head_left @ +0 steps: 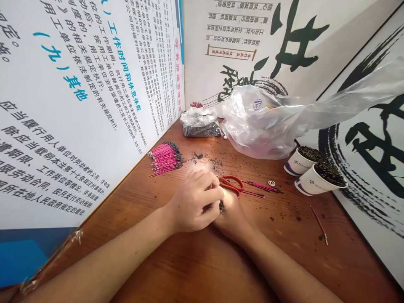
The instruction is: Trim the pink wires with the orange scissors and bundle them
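My left hand [197, 202] lies over my right hand [232, 214] near the middle of the wooden table. The fingers of my left hand are bent and pressed together against the right hand. Small dark tube-like pieces [221, 206] show between the two hands, at the right hand's fingers. Most of the right hand's fingers are hidden behind the left. Scissors with orange handles [232, 184] lie just beyond the right hand. Several pink wires with black ends [166, 158] form a fanned bundle behind the left hand.
Two paper cups [303, 160] [318, 180] full of dark pieces stand at the right. A plastic bag [261, 122] and a wrapped dark packet [200, 125] sit at the back. Loose pink wires [263, 186] and a single red wire [319, 225] lie on the table [195, 269].
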Demonstrator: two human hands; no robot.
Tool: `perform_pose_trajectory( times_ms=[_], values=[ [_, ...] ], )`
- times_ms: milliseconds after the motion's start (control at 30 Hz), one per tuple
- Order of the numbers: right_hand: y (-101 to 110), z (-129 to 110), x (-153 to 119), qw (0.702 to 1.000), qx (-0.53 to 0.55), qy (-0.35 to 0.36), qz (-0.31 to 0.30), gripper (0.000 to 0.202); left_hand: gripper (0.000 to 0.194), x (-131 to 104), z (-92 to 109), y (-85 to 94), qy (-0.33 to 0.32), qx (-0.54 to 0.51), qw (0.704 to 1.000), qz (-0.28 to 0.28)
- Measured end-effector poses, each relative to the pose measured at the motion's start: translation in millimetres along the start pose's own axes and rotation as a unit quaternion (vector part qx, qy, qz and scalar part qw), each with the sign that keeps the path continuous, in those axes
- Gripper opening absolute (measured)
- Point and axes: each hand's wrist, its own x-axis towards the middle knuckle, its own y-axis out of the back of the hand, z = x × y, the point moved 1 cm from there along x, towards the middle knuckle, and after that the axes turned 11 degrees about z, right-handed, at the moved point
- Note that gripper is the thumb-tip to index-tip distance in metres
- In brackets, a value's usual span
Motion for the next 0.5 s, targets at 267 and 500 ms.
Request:
perform_pose_trajectory(
  times_ms=[267, 500],
  values=[
    [3, 2, -2, 0.998, -0.064, -0.026, -0.009, 0.014, 0.013, 4, -9, 8.9, 0.058, -0.004, 0.984, 0.168],
    [9, -3, 7, 0.988, -0.055, -0.059, 0.134, 0.012, 0.011, -3, -24, -0.6, 0.139, -0.019, 0.983, 0.116]
  ],
)
